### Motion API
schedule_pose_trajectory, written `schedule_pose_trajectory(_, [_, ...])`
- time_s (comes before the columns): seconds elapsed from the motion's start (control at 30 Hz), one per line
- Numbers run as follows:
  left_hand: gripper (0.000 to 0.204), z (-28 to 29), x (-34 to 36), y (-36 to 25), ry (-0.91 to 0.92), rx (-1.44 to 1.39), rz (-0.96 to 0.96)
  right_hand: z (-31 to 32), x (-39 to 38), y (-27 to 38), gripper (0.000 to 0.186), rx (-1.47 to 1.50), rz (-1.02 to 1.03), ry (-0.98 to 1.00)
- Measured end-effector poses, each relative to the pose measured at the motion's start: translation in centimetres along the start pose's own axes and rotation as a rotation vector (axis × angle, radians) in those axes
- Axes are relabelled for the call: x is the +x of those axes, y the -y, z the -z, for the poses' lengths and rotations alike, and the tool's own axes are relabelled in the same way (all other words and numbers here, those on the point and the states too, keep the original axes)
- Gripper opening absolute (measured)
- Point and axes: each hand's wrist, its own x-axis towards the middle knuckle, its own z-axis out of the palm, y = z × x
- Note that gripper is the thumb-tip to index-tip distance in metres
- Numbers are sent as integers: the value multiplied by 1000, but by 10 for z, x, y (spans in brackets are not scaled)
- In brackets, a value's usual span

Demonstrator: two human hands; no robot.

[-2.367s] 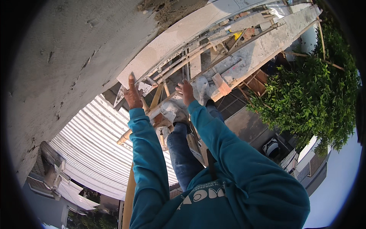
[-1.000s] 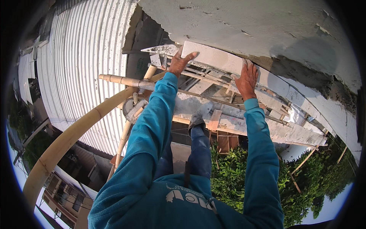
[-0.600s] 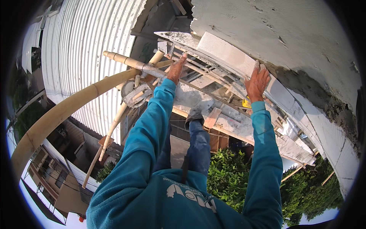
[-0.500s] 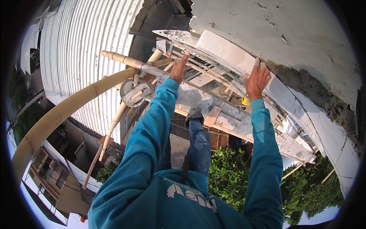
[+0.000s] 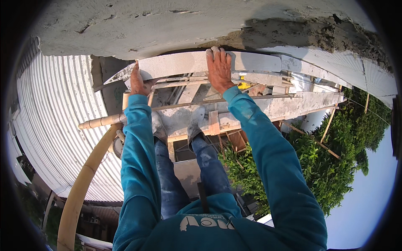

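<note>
A long, pale lightweight concrete block (image 5: 173,64) lies along the top edge of a row of similar blocks, beneath the grey wall. My left hand (image 5: 138,81) presses against the block's left end, its fingers together and pointing up. Over the block farther right lies my right hand (image 5: 219,69), fingers curled across the top face and whitened with dust. The undersides of both hands are hidden, as are the block's far face and its right end under my right hand. My boots stand on a dusty plank (image 5: 178,121) below.
A rough plastered wall (image 5: 138,25) runs overhead, with a dark, crumbly mortar patch (image 5: 293,35). Bamboo poles (image 5: 86,182) form scaffolding on the left. Corrugated roofing (image 5: 63,125) spreads beyond them. Leafy branches (image 5: 301,159) grow at lower right. Something yellow (image 5: 243,83) sits behind the scaffold rails.
The view has turned, so the wall and block now lie level across the top. My left hand has come to the block's left end; my right hand stays on the block.
</note>
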Motion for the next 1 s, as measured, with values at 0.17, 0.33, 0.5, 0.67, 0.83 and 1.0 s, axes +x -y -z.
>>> schedule_pose_trajectory(0.17, [56, 9, 5, 0, 45, 26, 24, -3, 6, -11, 45, -69, 90, 6])
schedule_pose_trajectory(0.33, [67, 18, 12, -7, 179, 46, 98, 8, 8, -28, 50, -105, 161, 75])
schedule_pose_trajectory(0.5, [76, 16, 19, -17, 24, 177, 77, 4, 11, -50, 71, -13, 151, 62])
schedule_pose_trajectory(0.67, [64, 11, 20, -17, 49, 178, 65, -4, 10, -57, 72, -34, 117, 159])
schedule_pose_trajectory(0.83, [65, 8, 17, -19, -2, 46, 141, 6, 13, -48, 74, -98, 136, 204])
schedule_pose_trajectory(1.0, [65, 40, -3, -25, -15, 41, 208, 19, 7, -25, 61, 27, 220, 159])
